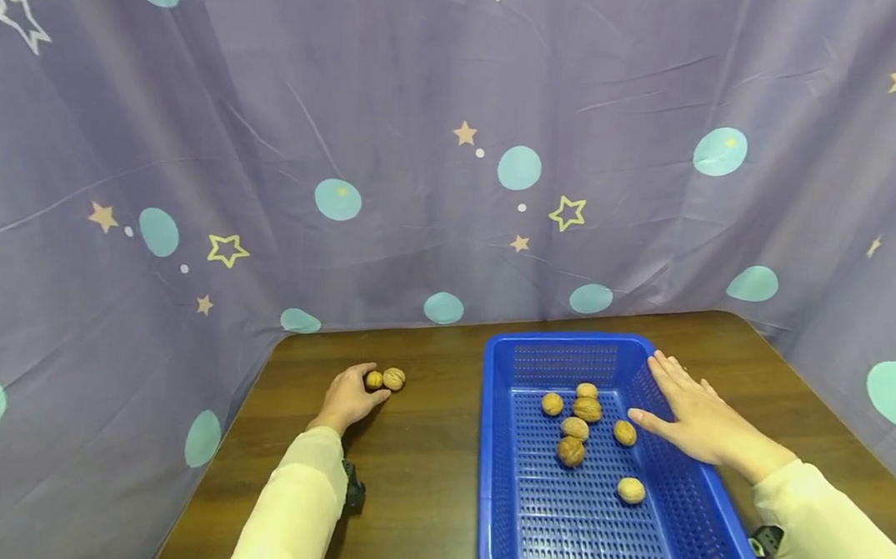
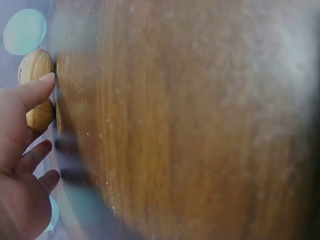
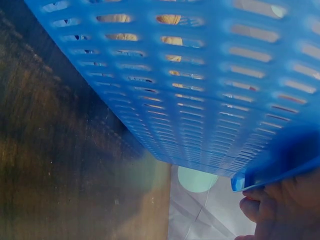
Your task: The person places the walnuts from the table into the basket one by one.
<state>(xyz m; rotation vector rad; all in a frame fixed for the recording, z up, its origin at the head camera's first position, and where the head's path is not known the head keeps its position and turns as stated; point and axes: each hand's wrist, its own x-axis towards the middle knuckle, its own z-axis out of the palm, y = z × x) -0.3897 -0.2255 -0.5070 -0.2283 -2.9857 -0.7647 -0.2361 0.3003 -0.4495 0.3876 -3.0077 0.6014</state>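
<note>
On the left part of the table my left hand [image 1: 350,398] reaches round a small walnut [image 1: 374,379], thumb and forefinger spread to either side of it. A larger, paler walnut [image 1: 395,378] lies against its right side. The left wrist view has the thumb [image 2: 35,92] in front of the two walnuts, partly covering the nearer one [image 2: 40,116], with other fingers loosely bent below. My right hand [image 1: 694,419] lies along the right rim of a blue plastic basket [image 1: 485,445], fingers straight and thumb stretched inward over it. In the right wrist view, fingers [image 3: 270,205] show at the rim.
Several walnuts [image 1: 587,409] lie scattered on the basket's perforated floor, one [image 1: 631,490] nearer the front. The brown wooden table [image 1: 426,472] runs back to a grey-purple curtain [image 1: 417,256] with stars and dots. The basket's walls rise between the two hands.
</note>
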